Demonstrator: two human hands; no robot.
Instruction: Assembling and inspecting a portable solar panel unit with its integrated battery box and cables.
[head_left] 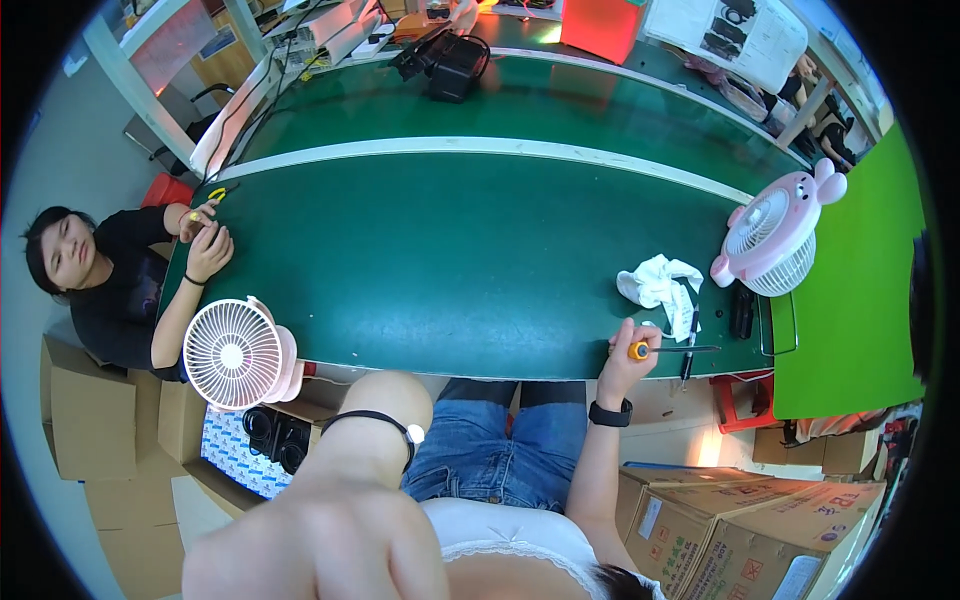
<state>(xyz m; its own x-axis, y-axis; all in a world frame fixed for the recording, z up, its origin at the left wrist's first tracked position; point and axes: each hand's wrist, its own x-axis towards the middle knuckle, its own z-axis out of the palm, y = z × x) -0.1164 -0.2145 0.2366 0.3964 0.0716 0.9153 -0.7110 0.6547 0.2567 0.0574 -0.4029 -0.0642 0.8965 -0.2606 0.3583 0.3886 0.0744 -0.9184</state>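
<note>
The screwdriver [668, 350], with its yellow-orange handle and thin dark shaft, lies level along the near edge of the green table [470, 260], gripped by the right hand [632, 352], whose fingers are curled tight round the handle while the shaft points off to the right. A black watch [609, 413] sits on that wrist. Closer in, the left arm comes up large and blurred toward the camera; the left hand [310, 545] is so near the lens that I cannot tell whether it is spread or closed. A thin black band with a white bead [378, 424] circles that wrist, and blue jeans show below the table edge.

Just past the screwdriver's tip lie a black pen-like tool [691, 342] and a crumpled white cloth [660, 285]. A little further right stand a small black block [741, 312] and a pink desk fan with ears [778, 232]. At the left end of the table a white and pink fan [236, 354] stands at the edge, and beyond it another person in a black top sits with both hands [203, 240] together on the table. At the far side rests a black bag [452, 62].
</note>
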